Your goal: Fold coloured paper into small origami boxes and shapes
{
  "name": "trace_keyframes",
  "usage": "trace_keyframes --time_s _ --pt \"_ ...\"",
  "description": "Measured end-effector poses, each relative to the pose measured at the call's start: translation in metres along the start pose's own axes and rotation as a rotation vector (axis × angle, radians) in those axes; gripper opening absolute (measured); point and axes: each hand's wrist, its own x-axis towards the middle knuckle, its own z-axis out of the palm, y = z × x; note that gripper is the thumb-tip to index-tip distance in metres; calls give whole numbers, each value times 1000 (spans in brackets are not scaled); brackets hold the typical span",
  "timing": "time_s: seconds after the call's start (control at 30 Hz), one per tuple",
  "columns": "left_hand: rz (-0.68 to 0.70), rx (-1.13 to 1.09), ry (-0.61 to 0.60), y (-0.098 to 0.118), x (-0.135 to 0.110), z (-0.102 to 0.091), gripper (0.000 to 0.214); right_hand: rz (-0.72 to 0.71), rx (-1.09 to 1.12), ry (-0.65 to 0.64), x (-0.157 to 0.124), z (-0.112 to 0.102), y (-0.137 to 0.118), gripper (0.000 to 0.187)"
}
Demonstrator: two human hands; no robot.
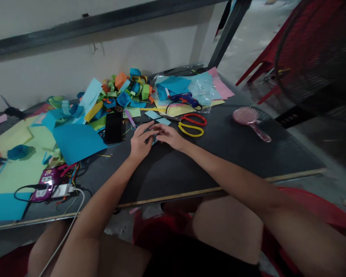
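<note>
Over the middle of the dark table, my left hand (pixel 142 142) and my right hand (pixel 172 136) meet with their fingertips together. A small piece of light-blue paper (pixel 155 141) shows between and just below the fingers, which cover most of it. Both hands have curled fingers, pinched in around it. Just beyond them lie light-blue paper slips (pixel 162 120). Scissors with one red and one yellow handle (pixel 192 125) rest to the right of my right hand. Left of my left hand is a black phone (pixel 113 127).
Behind the hands is a heap of folded coloured paper pieces (pixel 123 90), with a blue glue gun (pixel 185 99) on paper sheets. A pink hairbrush (pixel 249 118) lies right. A purple power strip (pixel 47 184) with a white cable sits front left. A fan (pixel 317 57) stands at right.
</note>
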Motion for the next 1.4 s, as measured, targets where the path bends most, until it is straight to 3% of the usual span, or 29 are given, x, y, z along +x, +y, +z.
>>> trace_keyframes --time_s 0.17,0.3,0.47,0.6,0.73,1.17,1.4 --pt "-287 -133 40 -11 -3 -2 14 26 -114 9 -3 3 -2 41" --pt "-459 -182 68 -24 -4 -3 13 154 31 82 -1 0 -7 43" --pt "-246 -177 -274 -19 -1 -9 22 187 156 98 -1 -9 -15 54" --pt "-291 -321 -452 -9 0 -14 47 191 196 134 0 -12 -17 56" --pt "-303 -276 -443 -7 -1 -14 66 201 184 133 2 -13 -15 56" --pt "-297 -229 -372 -5 -2 -10 61 215 158 147 0 -15 -13 62" --pt "-237 -115 -247 -6 -3 -9 57 229 143 80 -3 -13 -15 68"
